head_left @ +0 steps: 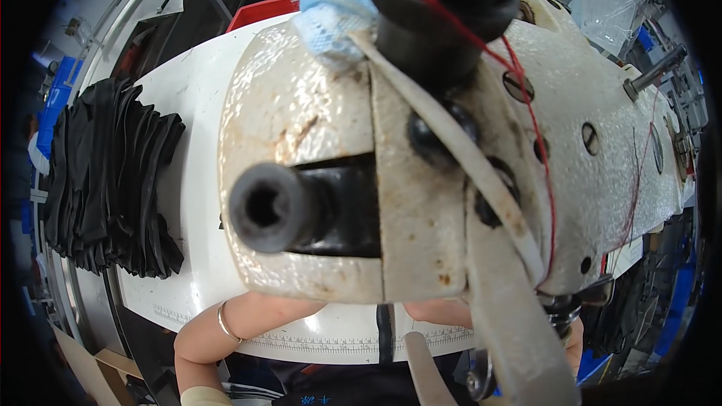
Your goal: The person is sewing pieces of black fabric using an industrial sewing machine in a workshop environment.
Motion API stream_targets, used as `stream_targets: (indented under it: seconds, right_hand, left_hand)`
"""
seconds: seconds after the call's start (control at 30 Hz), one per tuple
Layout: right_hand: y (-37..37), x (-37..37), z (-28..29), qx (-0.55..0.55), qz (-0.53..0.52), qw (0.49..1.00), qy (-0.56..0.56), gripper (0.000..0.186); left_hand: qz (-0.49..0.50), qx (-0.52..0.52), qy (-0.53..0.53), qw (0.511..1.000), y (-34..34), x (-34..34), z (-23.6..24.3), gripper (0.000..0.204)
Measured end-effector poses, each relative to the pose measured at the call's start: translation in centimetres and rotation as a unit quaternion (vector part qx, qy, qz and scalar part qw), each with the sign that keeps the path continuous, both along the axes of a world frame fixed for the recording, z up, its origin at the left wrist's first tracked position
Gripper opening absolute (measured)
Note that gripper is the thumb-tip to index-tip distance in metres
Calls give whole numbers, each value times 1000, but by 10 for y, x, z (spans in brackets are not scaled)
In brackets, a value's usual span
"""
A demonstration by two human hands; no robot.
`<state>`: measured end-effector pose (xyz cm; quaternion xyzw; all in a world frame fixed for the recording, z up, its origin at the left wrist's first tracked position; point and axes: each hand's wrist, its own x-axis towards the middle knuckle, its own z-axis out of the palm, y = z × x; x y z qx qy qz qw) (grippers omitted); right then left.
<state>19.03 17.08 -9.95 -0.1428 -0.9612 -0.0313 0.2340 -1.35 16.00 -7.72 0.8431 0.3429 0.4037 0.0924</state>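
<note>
Black strip (385, 332) points lengthwise at the near table edge (316, 353)

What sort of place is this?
Probably a garment-sewing workshop: a cream industrial sewing machine with red thread running over it, and a stack of black fabric pieces on the white worktable.

White table (201, 180) with black cloth stack (109, 180), narrow black strip (385, 331), cream sewing machine (421, 233).

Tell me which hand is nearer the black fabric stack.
Left. The left hand, partly hidden by the sewing machine head, is right of the black fabric stack; the right hand is farther right, past the black strip.
</note>
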Motion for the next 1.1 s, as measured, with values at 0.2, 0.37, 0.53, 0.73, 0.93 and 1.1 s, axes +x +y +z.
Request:
stream_targets:
  seconds: [0.2,0.37,0.53,0.73,0.93,1.1]
  right_hand:
    - [-9,6,-33,-11,1,999,48,17]
    - [-10,4,-23,-37,-15,998,50,19]
    - [-6,7,1,25,-41,998,45,23]
    - [-6,21,9,24,3,1000,9,25]
    - [-5,13,-10,92,-12,996,3,30]
    - [-9,24,0,80,-14,997,-7,30]
  left_hand:
    - [-6,4,5,1000,3,5,1,41]
    - [2,8,-10,1000,6,8,-9,41]
    - [-2,-81,31,996,-7,-2,3,42]
    - [2,-397,91,913,-15,-9,37,42]
    - [8,-341,61,938,-16,-1,34,40]
    - [32,-29,199,979,-21,3,27,31]
